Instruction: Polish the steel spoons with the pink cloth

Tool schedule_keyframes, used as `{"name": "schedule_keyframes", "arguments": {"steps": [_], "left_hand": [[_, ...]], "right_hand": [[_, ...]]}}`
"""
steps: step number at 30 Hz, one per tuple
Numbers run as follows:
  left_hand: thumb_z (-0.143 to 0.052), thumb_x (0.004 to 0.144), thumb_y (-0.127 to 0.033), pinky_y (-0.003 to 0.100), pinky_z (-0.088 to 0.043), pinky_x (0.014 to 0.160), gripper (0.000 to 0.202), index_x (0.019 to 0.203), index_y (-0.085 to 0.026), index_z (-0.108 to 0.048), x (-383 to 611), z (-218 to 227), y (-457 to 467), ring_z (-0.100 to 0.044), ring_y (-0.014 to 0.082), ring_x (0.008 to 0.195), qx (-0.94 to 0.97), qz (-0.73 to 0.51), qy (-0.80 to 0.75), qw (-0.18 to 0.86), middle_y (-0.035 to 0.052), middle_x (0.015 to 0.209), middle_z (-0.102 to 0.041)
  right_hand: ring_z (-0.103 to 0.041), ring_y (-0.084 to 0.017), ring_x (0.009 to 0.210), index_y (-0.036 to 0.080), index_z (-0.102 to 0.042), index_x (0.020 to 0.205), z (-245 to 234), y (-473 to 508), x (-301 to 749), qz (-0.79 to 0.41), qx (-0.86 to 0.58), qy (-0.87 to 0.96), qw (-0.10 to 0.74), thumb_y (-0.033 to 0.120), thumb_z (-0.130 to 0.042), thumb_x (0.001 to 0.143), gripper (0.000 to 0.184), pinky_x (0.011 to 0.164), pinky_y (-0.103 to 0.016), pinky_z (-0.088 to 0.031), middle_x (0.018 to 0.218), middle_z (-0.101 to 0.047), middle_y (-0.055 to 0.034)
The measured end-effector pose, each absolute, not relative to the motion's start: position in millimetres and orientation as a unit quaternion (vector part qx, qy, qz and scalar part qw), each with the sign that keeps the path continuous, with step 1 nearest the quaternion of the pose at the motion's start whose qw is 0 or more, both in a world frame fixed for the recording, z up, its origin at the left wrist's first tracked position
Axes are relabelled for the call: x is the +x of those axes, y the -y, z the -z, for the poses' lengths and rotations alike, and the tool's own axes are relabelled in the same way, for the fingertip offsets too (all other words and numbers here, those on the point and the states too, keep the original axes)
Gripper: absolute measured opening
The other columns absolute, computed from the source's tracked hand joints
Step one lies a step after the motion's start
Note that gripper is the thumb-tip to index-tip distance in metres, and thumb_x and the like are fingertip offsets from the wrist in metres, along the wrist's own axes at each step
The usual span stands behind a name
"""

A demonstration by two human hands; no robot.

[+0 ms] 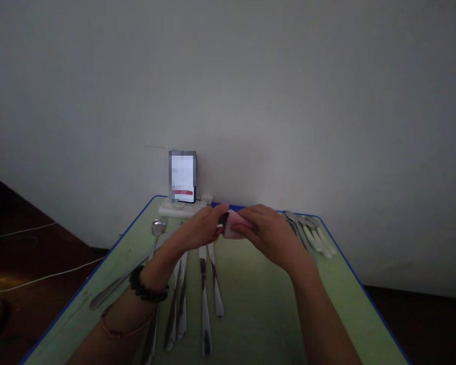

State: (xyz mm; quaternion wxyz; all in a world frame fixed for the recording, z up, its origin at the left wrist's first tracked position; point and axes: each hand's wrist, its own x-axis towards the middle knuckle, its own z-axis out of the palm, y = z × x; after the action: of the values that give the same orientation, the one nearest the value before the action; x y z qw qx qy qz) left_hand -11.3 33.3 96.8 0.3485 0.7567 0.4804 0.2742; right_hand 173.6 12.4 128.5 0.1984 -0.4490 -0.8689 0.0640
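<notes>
My right hand [264,230] is closed, with its fingers and thumb pinching a pink and white cloth [233,225], which looks like a folded wipe. My left hand [205,223] meets it from the other side, fingers curled and thumb on top. Between the two hands a small dark, shiny part shows beside the cloth; what it belongs to is hidden. Under and in front of my left arm lie several table knives [204,304] side by side. A ladle [158,228] with a round bowl rests to the left, near a long-handled metal utensil [110,293].
At the right back corner of the green table [258,304] lie several spoons [317,235], some with white handles. A phone [183,177] with a lit screen stands on a white power strip [167,208] against the wall. White cables [53,288] run across the floor at left.
</notes>
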Motion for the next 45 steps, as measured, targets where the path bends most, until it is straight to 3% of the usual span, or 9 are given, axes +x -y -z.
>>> {"name": "schedule_keyframes", "arguments": {"steps": [3, 7, 13, 22, 25, 29, 36, 45], "left_hand": [[-0.050, 0.069, -0.014, 0.028, -0.040, 0.069, 0.015, 0.083, -0.019, -0.052, -7.6, -102.4, -30.5, -0.051, 0.0177, 0.072, 0.800, -0.231, -0.487, 0.263, 0.0020, 0.071, -0.054], [-0.041, 0.080, -0.016, 0.027, -0.038, 0.065, 0.012, 0.081, -0.019, -0.053, -0.9, -107.6, -26.4, -0.049, 0.0159, 0.063, 0.833, -0.172, -0.482, 0.208, 0.0004, 0.064, -0.052], [-0.041, 0.082, -0.017, 0.026, -0.034, 0.063, 0.012, 0.080, -0.018, -0.053, 0.0, -109.2, -23.0, -0.048, 0.0157, 0.063, 0.838, -0.186, -0.475, 0.192, 0.0001, 0.063, -0.052], [-0.047, 0.082, -0.020, 0.024, -0.029, 0.055, 0.013, 0.071, -0.018, -0.052, 1.6, -112.6, -20.5, -0.044, 0.0146, 0.054, 0.849, -0.179, -0.457, 0.196, -0.0012, 0.055, -0.046], [-0.049, 0.080, -0.016, 0.025, -0.033, 0.059, 0.005, 0.080, -0.017, -0.054, -3.3, -109.9, -24.5, -0.048, 0.0163, 0.060, 0.858, -0.149, -0.464, 0.160, 0.0005, 0.062, -0.051], [-0.054, 0.075, -0.011, 0.028, -0.038, 0.068, 0.023, 0.097, -0.017, -0.052, -7.5, -104.2, -27.8, -0.053, 0.0207, 0.077, 0.861, -0.129, -0.481, 0.100, 0.0049, 0.079, -0.058], [-0.051, 0.076, -0.008, 0.028, -0.043, 0.068, 0.018, 0.091, -0.016, -0.053, 1.5, -99.3, -26.5, -0.057, 0.0190, 0.076, 0.866, -0.127, -0.468, 0.120, 0.0040, 0.079, -0.061], [-0.058, 0.070, -0.007, 0.032, -0.048, 0.074, 0.034, 0.103, -0.014, -0.050, -9.3, -78.0, -40.2, -0.060, 0.0204, 0.083, 0.884, -0.179, -0.419, 0.109, 0.0077, 0.091, -0.064]], "right_hand": [[-0.055, -0.018, 0.088, 0.017, -0.064, 0.088, -128.1, -12.4, 172.2, -0.064, -0.432, 0.877, 0.200, 0.035, -0.047, 0.088, 0.024, 0.077, -0.029, -0.038, 0.092, -0.066, -0.0075], [-0.053, -0.016, 0.074, 0.016, -0.063, 0.079, -124.9, -12.3, 167.6, -0.052, -0.443, 0.876, 0.184, 0.034, -0.042, 0.091, 0.029, 0.069, -0.028, -0.036, 0.079, -0.064, -0.0067], [-0.045, -0.012, 0.060, 0.017, -0.059, 0.073, -119.0, -14.7, 167.9, -0.052, -0.441, 0.869, 0.216, 0.032, -0.044, 0.089, 0.027, 0.061, -0.025, -0.030, 0.064, -0.056, -0.0014], [-0.040, -0.009, 0.057, 0.016, -0.051, 0.064, -118.8, -19.0, 179.8, -0.147, -0.391, 0.881, 0.222, 0.034, -0.038, 0.091, 0.035, 0.056, -0.023, -0.026, 0.060, -0.049, 0.0019], [-0.039, -0.009, 0.055, 0.016, -0.052, 0.066, -121.8, -19.6, 183.2, -0.175, -0.398, 0.878, 0.201, 0.035, -0.038, 0.091, 0.035, 0.054, -0.023, -0.024, 0.058, -0.047, 0.0028], [-0.037, -0.008, 0.052, 0.016, -0.050, 0.064, -124.5, -19.7, 185.5, -0.177, -0.425, 0.871, 0.172, 0.039, -0.038, 0.091, 0.037, 0.052, -0.023, -0.022, 0.055, -0.046, 0.0033], [-0.045, -0.011, 0.062, 0.015, -0.057, 0.074, -118.7, -14.7, 172.9, -0.094, -0.447, 0.877, 0.152, 0.033, -0.042, 0.090, 0.028, 0.058, -0.024, -0.028, 0.069, -0.058, -0.0023], [-0.048, -0.013, 0.066, 0.016, -0.058, 0.077, -119.9, -15.5, 172.6, -0.058, -0.430, 0.892, 0.130, 0.031, -0.045, 0.089, 0.023, 0.060, -0.024, -0.028, 0.074, -0.060, -0.0037]]}}
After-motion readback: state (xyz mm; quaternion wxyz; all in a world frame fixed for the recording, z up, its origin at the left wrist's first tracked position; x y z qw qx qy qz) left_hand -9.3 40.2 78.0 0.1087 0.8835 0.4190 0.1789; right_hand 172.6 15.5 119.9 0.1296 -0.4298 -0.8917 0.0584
